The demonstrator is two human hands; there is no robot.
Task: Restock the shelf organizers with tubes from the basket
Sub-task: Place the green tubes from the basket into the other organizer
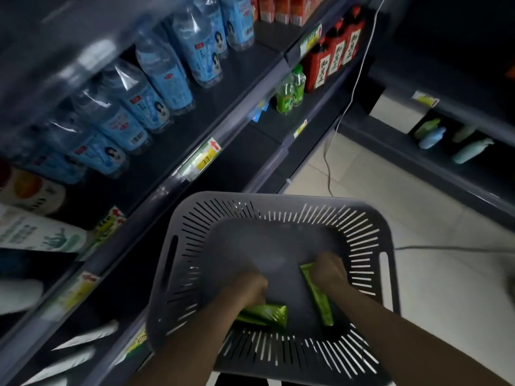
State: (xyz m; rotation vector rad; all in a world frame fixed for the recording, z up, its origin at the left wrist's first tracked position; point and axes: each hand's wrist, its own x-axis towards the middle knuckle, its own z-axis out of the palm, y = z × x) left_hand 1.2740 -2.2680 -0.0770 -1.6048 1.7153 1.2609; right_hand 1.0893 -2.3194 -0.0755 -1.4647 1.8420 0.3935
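1. Both hands are down inside the grey basket (278, 207), which sits low in front of the person, beside the shelf (195, 168) on the left.
2. Left hand (246, 288) is closed over the upper end of a green tube (267, 314). There may be two tubes stacked there; blur makes it hard to say.
3. That tube's long axis runs roughly left-right across the basket floor, with its free end pointing right, toward the basket's middle.
4. Right hand (330, 270) is clamped on the top of a second tube (317, 295). This one lies near-vertical in the frame, its free end trailing back toward the person.
5. The hands are apart, each on its own tube, with bare basket floor between them.
6. No other tubes are visible in the basket; these look like the last ones.
7. The shelf lies to the left, so the left hand is nearer it. White tubes (83, 341) lie on a lower tier there; no organizers can be made out.
8. Judgement: the next step is to lift both and swing left, likely with the left hand leading.
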